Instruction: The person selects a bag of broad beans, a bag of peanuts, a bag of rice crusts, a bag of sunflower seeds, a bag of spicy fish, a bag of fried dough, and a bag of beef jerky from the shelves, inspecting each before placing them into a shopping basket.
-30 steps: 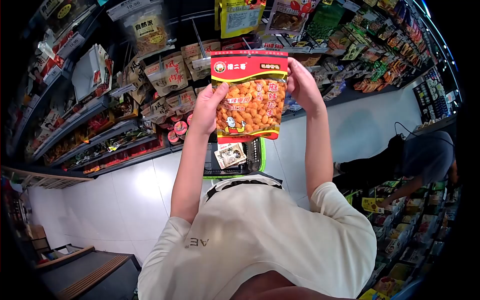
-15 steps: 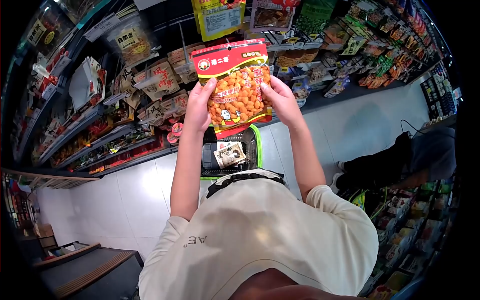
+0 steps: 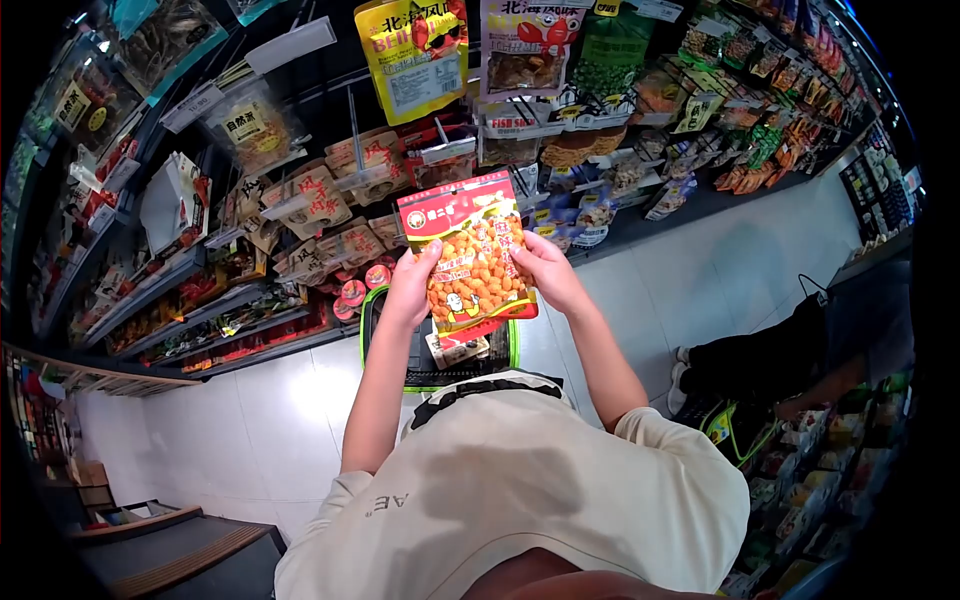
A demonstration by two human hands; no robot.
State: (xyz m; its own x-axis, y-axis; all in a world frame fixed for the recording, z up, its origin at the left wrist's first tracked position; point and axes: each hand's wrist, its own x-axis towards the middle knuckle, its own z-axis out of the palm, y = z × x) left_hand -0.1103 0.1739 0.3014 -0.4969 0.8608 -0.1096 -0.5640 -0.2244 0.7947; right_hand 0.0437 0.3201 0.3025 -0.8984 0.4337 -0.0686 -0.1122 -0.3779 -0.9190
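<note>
A red snack bag (image 3: pixel 475 255) with a clear front showing orange nuts is held upright between my two hands. My left hand (image 3: pixel 412 285) grips its left edge, thumb on the front. On the right edge my right hand (image 3: pixel 550 272) is closed the same way. Another red edge shows beneath the bag's bottom. Below it is a black basket with a green rim (image 3: pixel 515 345), partly hidden by the bag and my hands. A pale packet (image 3: pixel 457 350) lies inside the basket.
Shelves of hanging snack bags fill the front and left, with a yellow bag (image 3: pixel 415 60) near the top. At the right another person in dark trousers (image 3: pixel 750 345) stands beside a green-edged basket (image 3: pixel 745 430). A grey stepped unit (image 3: pixel 190 555) is at lower left.
Both hands have moved down in view with the bag, which now covers more of the basket. More of the hanging bags shows at the top.
</note>
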